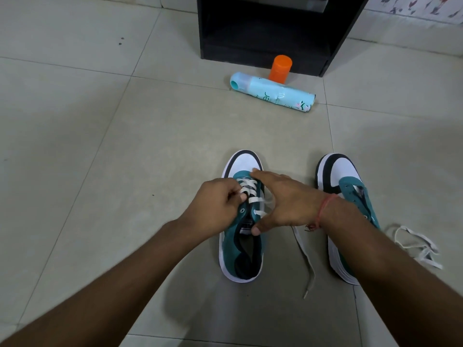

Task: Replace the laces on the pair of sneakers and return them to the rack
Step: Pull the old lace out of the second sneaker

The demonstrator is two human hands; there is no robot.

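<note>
Two teal, white and black sneakers stand on the tiled floor, toes pointing away from me. The left sneaker [240,249] carries a white lace [250,191] threaded through its lower eyelets. My left hand [215,204] pinches the lace at the shoe's left side. My right hand [283,199] lies spread over the lacing, fingers straight, thumb on the tongue. The lace's free end [307,261] trails on the floor between the shoes. The right sneaker [343,181] has no lace and is partly hidden by my right forearm. A loose white lace [418,244] lies right of it.
A black shoe rack [270,28] stands at the back, its lowest shelf dark. A light blue spray can [273,92] lies on its side in front of it, beside an upright orange cap [280,68]. Pale floor tiles [100,146] stretch to the left.
</note>
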